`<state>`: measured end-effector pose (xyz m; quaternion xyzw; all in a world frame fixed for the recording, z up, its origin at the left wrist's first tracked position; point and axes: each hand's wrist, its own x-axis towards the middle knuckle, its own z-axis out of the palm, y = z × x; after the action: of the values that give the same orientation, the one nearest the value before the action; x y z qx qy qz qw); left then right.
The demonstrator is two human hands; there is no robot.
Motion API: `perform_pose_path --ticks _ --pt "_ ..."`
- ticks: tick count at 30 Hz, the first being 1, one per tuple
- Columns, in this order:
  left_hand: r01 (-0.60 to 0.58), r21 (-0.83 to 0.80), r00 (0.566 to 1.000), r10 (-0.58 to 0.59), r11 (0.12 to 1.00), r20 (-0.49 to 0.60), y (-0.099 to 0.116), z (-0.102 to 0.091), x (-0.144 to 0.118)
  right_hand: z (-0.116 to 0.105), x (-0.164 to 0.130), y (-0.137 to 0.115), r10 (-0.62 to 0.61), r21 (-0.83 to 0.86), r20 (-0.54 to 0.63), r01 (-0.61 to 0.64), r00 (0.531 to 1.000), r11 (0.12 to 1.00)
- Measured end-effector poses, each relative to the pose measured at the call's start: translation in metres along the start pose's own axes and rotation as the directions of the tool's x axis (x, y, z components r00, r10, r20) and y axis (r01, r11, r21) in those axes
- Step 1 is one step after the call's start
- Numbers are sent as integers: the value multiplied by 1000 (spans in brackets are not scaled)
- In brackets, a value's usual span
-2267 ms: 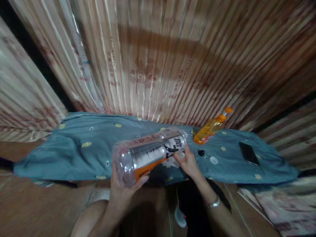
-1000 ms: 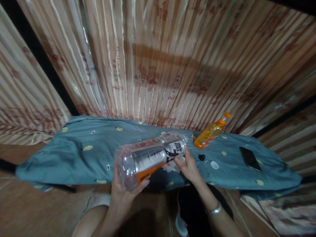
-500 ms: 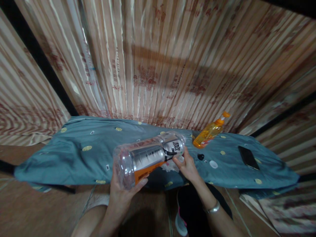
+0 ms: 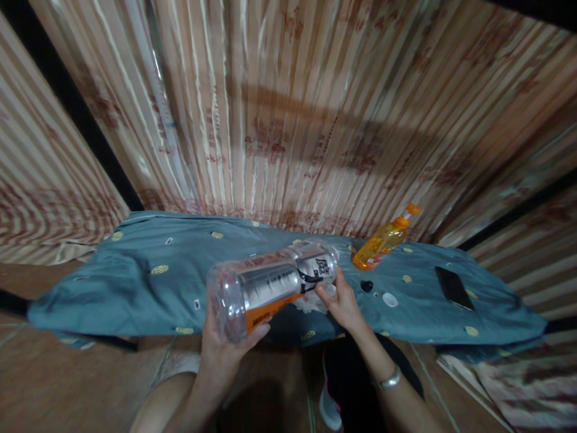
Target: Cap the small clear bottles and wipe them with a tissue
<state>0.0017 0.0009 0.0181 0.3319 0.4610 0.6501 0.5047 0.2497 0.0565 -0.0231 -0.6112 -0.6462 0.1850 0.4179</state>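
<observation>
A large clear plastic bottle with a silver, black and orange label is held tilted on its side above the cloth-covered surface. My left hand is closed around its wide end at lower left, thumb along the orange part. At the other end, my right hand grips the bottle, with some fingers hidden behind it. A crumpled whitish piece shows below the bottle; what it is I cannot make out. Just right of my right hand lie a small black object and a white round lid-like disc.
A pump bottle of orange liquid stands at the back right of the teal cloth. A dark phone lies farther right. Striped curtains hang behind, with black frame bars at the sides.
Almost nothing differs. Both hands keep the same grip, and the bottle has shifted only very slightly.
</observation>
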Motion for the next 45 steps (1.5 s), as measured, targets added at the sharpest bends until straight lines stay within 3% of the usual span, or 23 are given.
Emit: perform_pose_path --ticks 7,45 --pt "7 -9 999 -7 1000 -36 -2 0 0 1 0 3 -3 5 -6 3 1000 1000" --pt "25 -8 1000 -25 1000 -10 2 1 0 1 0 4 3 -19 -8 -3 1000 1000"
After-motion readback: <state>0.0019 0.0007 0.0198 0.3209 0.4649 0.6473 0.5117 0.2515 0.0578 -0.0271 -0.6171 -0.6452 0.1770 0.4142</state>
